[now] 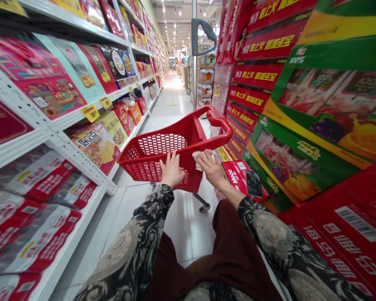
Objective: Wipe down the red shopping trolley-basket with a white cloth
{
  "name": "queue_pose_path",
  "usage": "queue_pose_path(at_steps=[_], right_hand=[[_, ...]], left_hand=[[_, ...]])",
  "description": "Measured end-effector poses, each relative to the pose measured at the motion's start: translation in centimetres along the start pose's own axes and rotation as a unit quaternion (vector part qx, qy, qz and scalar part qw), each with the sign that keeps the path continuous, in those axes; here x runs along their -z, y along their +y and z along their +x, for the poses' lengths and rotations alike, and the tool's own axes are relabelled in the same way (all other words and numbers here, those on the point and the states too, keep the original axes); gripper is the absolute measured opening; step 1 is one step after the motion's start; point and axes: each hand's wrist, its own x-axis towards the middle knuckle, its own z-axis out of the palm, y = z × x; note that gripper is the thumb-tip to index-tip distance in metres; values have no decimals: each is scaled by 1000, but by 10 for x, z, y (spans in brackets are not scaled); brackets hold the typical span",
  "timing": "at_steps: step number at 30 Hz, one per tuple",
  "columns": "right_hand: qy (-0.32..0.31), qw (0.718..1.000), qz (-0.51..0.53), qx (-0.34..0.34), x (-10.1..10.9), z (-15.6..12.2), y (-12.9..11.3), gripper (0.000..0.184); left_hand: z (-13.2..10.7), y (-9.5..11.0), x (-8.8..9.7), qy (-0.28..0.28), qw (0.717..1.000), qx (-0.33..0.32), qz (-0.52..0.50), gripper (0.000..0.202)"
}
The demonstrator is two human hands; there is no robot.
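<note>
A red plastic shopping trolley basket (219, 119) with honeycomb mesh sides stands on small wheels in front of me, its long handle rising away towards the far end. My left hand (171, 169) lies over its near rim with the fingers spread. My right hand (210, 169) presses a crumpled white tissue (202, 159) against the rim. Just right of that hand lies a red Meco box (238, 177) with a black phone (254, 184) on top of it. What supports the box is hidden. The basket's inside looks bare.
White metal shelves (54, 129) of boxed goods with yellow price tags line the left. Stacked red and green juice cartons (313, 100) tower close on the right. A tiled aisle floor (172, 98) runs ahead between them.
</note>
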Motion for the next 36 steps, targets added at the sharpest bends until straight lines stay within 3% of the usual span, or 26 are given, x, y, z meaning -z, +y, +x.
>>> queue_pose_path(at_steps=[3, 5, 7, 11, 14, 17, 21, 25, 28, 32, 36], right_hand=[[-64, 997, 17, 39, -16, -28, -12, 43], [-70, 996, 23, 55, -17, -35, -16, 41], [-36, 998, 21, 46, -7, -30, -16, 39], [79, 996, -1, -33, 21, 5, -1, 40], [113, 992, -19, -55, 27, 25, 11, 39], [78, 997, -18, -13, 13, 18, 10, 37], [-19, 998, -7, 60, -14, -15, -6, 37], [-56, 994, -4, 89, -15, -30, -17, 30], [-9, 998, -5, 62, 6, -12, -11, 34], [68, 997, -5, -32, 37, 29, 7, 42], [39, 997, -5, -61, 38, 44, 14, 42]], left_hand=[[0, 0, 0, 0, 1000, 0, 3, 71], [-1, 0, 0, -1, 1000, -1, 1, 70], [-2, 1, -1, 1, 1000, -1, -2, 70], [-3, 2, -4, 23, 1000, 2, -3, 68], [-3, 2, -7, 36, 999, 0, -5, 66], [-3, 2, -10, 51, 999, -1, -12, 64], [-2, 1, -14, 81, 997, -3, -19, 61], [-1, -2, -16, 95, 995, -14, -22, 60], [0, -3, -15, 101, 995, -16, -24, 61], [2, -1, -11, 104, 994, -12, -23, 61], [3, 2, -7, 97, 995, -4, -19, 62]])
